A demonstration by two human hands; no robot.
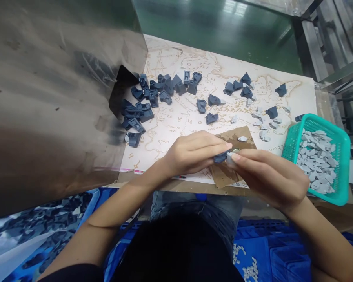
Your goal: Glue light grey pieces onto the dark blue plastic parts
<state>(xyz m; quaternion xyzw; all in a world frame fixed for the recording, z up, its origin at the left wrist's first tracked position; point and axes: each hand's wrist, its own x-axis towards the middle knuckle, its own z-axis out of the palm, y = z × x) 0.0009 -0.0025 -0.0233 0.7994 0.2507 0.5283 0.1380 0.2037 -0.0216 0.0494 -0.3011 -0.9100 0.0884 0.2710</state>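
Over a brown cardboard piece point(223, 178), my left hand point(194, 152) is closed on a dark blue-grey plastic part point(220, 157). My right hand point(270, 174) pinches a small light grey piece point(230, 158) against the right end of that part. Just beyond the fingertips a small round item point(235, 150) shows in part; its kind is not clear. Another light grey piece point(242, 139) lies on the cardboard. The fingers hide much of the dark part.
Many dark parts point(166, 84) lie at the back left of the map-printed sheet point(170, 129). Loose grey pieces point(264, 135) and a few dark parts lie right of centre. A green basket point(345, 156) of grey pieces stands at right. A metal panel point(61, 98) rises at left.
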